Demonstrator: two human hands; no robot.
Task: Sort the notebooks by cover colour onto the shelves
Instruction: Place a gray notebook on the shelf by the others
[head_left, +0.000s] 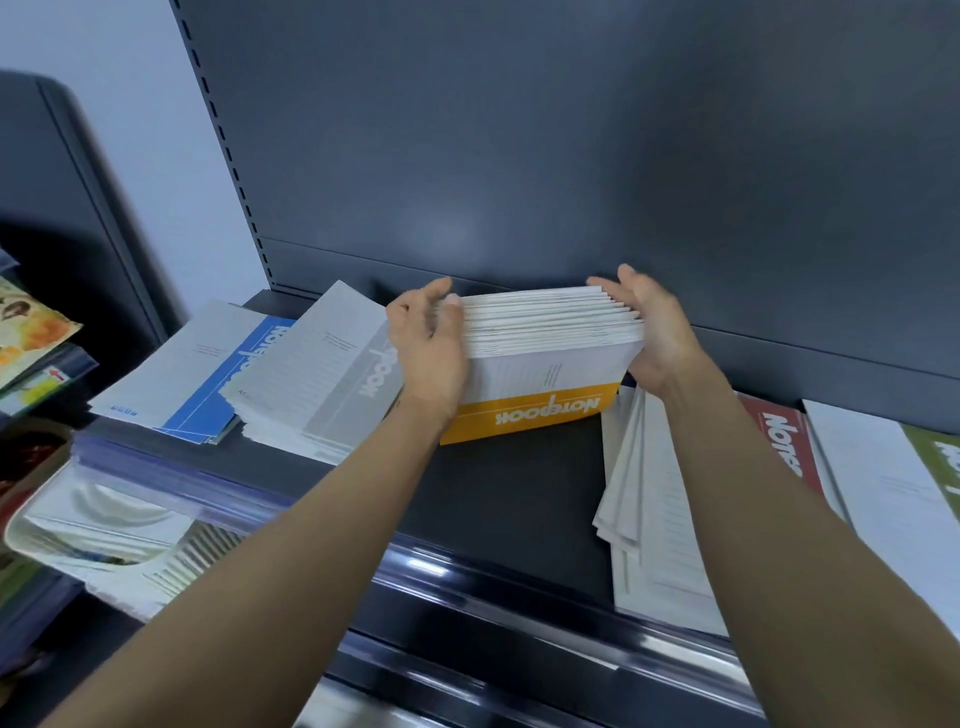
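Yellow stack (545, 374) stands on edge at the back-middle of the shelf (509, 499), its lower edge seemingly down on the shelf and the top tipped slightly away toward the back panel (571, 156). Front cover faces the camera, "Notebook" upside down, white page edges up.

Why held so: prob. squaring it up. On edge and squeezed from both ends, the books get knocked level before the lot is laid flat. Top edges are stepped, not flush, so that job looks unfinished. The bare patch of shelf in front, between the neighbouring piles, looks like yellow's slot.

Other colours each have their own spot along the same shelf, which fits the sort:
- blue pile (208, 400) far left, lying flat
- grey pile (332, 379) just beside it, overlapping its right part, leaning vs. the L hand side
- fanned white pile (644, 499) right of the gap, cover colour not visible
- red book (784, 441) and green book (935, 462) further right, w/ a white sheet between

L hand (431, 348): blurred, so in motion. Clamped on the stack's left end, fingertips curled over the top edges, thumb raised clear. Narrow, wrapped on the stack.

R hand (652, 332): cups the right end, palm vs. the stack, thumb on the top edges, fingers round behind. Also closed on the stack, holding nothing else.
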